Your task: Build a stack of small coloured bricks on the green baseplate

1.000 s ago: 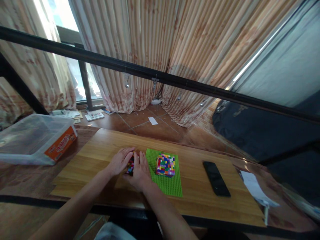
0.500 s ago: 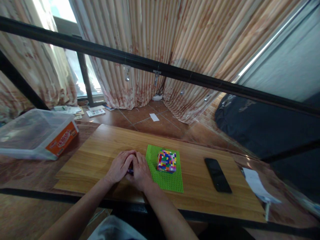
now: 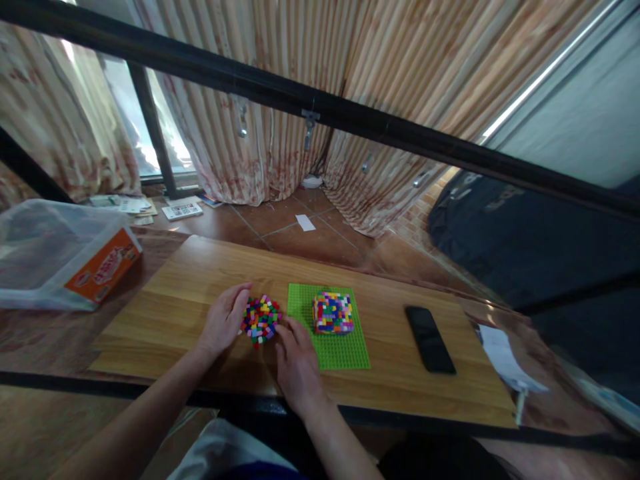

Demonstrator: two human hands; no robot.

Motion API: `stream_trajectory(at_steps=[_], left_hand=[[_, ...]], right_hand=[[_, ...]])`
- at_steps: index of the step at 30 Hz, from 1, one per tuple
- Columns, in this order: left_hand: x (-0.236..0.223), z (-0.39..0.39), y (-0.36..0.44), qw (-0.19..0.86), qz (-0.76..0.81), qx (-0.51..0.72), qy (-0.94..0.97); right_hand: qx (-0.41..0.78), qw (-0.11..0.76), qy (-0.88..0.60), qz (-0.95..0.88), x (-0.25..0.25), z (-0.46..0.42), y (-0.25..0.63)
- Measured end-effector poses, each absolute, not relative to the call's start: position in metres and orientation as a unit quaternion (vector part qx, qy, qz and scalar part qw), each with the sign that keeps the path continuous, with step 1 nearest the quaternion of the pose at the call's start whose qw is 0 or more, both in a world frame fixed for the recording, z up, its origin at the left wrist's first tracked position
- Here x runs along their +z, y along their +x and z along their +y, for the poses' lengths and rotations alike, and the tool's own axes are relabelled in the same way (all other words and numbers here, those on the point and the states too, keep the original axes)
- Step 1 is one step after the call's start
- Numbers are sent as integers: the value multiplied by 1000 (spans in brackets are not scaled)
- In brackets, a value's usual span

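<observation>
A heap of small multicoloured bricks (image 3: 261,319) lies on the wooden table (image 3: 200,280), just left of a green baseplate (image 3: 345,350). A block built of many-coloured bricks (image 3: 333,311) stands on that plate. My left hand (image 3: 223,320) rests flat against the heap's left side, fingers stretched out. My right hand (image 3: 297,357) lies flat on the table below and right of the heap, fingers extended toward it. Neither hand holds anything.
A black phone (image 3: 429,338) lies right of the baseplate. White paper (image 3: 503,357) hangs over the table's right end. A clear plastic bin with an orange label (image 3: 65,257) sits at the left. A black bar (image 3: 350,117) crosses in front of the curtains.
My hands were cupped together over the bricks; they have now drawn apart, uncovering the heap. The camera has tilted down a little.
</observation>
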State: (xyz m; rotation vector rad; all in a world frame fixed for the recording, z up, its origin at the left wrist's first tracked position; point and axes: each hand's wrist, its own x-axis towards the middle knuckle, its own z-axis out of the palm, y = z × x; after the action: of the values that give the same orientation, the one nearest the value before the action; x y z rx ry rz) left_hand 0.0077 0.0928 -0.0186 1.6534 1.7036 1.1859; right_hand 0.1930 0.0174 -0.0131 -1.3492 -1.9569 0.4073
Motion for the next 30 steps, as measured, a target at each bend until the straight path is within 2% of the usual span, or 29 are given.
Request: stream_trajectory(at_steps=[12, 30], left_hand=[[-21, 95, 6, 213, 625, 419, 624], [-20, 97, 7, 194, 628, 401, 639]], right_hand=[[154, 313, -524, -777, -13, 29, 185], [180, 314, -545, -756, -11, 18, 186]])
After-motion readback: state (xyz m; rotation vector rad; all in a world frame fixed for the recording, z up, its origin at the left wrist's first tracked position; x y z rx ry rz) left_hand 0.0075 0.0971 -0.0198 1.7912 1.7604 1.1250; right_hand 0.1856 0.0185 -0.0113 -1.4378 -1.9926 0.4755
